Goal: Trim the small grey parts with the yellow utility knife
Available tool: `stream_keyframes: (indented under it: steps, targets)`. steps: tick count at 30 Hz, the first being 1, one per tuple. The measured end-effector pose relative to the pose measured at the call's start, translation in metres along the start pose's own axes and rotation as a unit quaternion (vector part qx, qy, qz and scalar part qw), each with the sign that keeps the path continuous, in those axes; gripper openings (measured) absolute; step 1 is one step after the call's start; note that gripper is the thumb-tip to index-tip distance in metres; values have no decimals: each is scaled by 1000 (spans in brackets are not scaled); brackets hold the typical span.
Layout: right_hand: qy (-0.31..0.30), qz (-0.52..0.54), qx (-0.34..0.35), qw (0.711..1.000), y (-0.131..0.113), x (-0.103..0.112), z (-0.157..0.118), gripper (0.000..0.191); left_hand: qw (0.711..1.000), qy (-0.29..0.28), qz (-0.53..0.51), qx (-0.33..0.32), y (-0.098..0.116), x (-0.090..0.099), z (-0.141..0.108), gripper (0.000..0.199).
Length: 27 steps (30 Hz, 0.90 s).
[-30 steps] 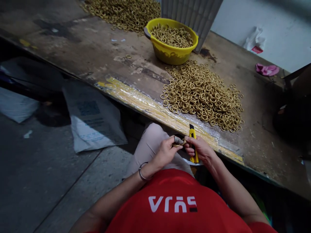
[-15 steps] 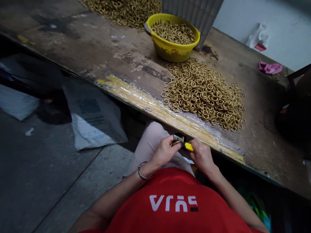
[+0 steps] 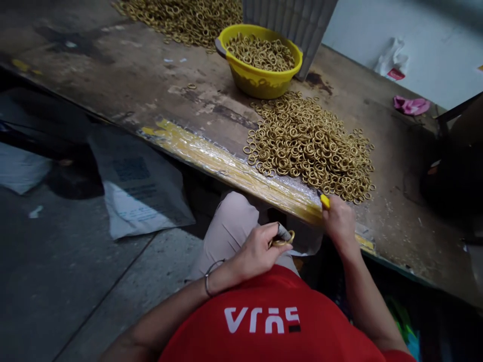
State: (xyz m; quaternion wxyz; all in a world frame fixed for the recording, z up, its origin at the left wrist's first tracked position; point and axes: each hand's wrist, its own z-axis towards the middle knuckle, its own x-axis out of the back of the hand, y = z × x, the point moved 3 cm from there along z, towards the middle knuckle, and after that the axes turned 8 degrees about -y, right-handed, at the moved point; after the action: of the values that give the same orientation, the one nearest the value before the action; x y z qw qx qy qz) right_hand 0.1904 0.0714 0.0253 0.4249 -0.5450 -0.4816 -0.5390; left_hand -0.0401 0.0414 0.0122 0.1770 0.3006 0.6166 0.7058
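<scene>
My left hand (image 3: 262, 246) is closed above my lap, its fingers pinching gold-coloured rings (image 3: 291, 236); how many is hard to make out. A small grey piece (image 3: 282, 231), perhaps cloth or a finger wrap, shows beside the rings. My right hand (image 3: 339, 218) is at the table edge, wrapped round a small tool with a yellow handle (image 3: 325, 201) and a dark tip; its exact kind is not clear. That tip is at the near side of a heap of gold-coloured rings (image 3: 309, 141) on the table.
Behind the heap stands a yellow basin (image 3: 260, 83) full of rings, with a grey ribbed panel (image 3: 289, 25) behind it. Another ring pile (image 3: 188, 22) lies farther left. Shiny yellow tape (image 3: 226, 163) covers the table's front edge. A white sack (image 3: 143, 201) is on the floor.
My right hand has moved away from the left, forward and right to the ring heap, carrying the yellow-handled tool. My left hand keeps the rings, slightly lower. The view has shifted slightly.
</scene>
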Motion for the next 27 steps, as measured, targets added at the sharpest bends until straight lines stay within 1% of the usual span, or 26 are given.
stream_keyframes:
  steps: [2, 3, 4, 6, 8, 10, 11, 13, 14, 16, 17, 18, 19, 20, 21, 23, 25, 27]
  targets:
    - [58, 37, 35, 997, 8, 1, 13, 19, 998, -17, 30, 57, -20, -10, 10, 13]
    - [74, 52, 54, 994, 8, 0, 20, 23, 994, -22, 59, 87, -31, -16, 16, 14]
    - [83, 62, 67, 992, 7, -1, 25, 27, 989, -33, 91, 112, -42, -22, 22, 14]
    - [85, 64, 78, 991, 3, -3, 36, 33, 977, -64, 153, 133, -60, -33, 31, 14]
    - [77, 49, 75, 993, -2, -7, 45, 34, 964, -98, 214, 121, -70, -42, 36, 23]
    - [65, 36, 68, 995, -3, -10, 53, 30, 951, -115, 268, 100, -75, -46, 37, 33]
    - [63, 39, 66, 995, -3, -11, 55, 26, 947, -114, 288, 91, -76, -47, 37, 33]
    - [72, 76, 75, 992, -1, -11, 57, 19, 948, -95, 294, 80, -75, -43, 36, 21]
    - [79, 113, 88, 987, 0, -9, 56, 15, 955, -75, 275, 78, -72, -40, 36, 15]
    - [81, 218, 120, 965, 1, -4, 51, 12, 978, -14, 190, 82, -64, -28, 35, 21]
    - [63, 277, 142, 948, 0, -1, 47, 15, 988, 22, 124, 90, -60, -21, 35, 23]
    - [32, 332, 166, 928, -2, 1, 42, 18, 992, 55, 47, 99, -55, -14, 35, 23]
    - [-8, 379, 193, 905, -6, 4, 37, 20, 990, 79, -34, 108, -51, -7, 35, 21]
    - [-49, 413, 219, 883, -10, 7, 31, 21, 984, 88, -112, 111, -47, -2, 36, 20]
    - [-87, 436, 244, 862, -16, 10, 25, 22, 974, 88, -177, 110, -43, 3, 37, 24]
    - [-140, 462, 281, 830, -26, 15, 15, 23, 955, 67, -269, 104, -38, 9, 38, 34]
    - [-170, 480, 301, 806, -36, 18, 8, 24, 940, 41, -322, 109, -36, 11, 38, 40]
    - [-185, 488, 317, 792, -44, 19, 4, 25, 921, 16, -368, 125, -36, 9, 35, 44]
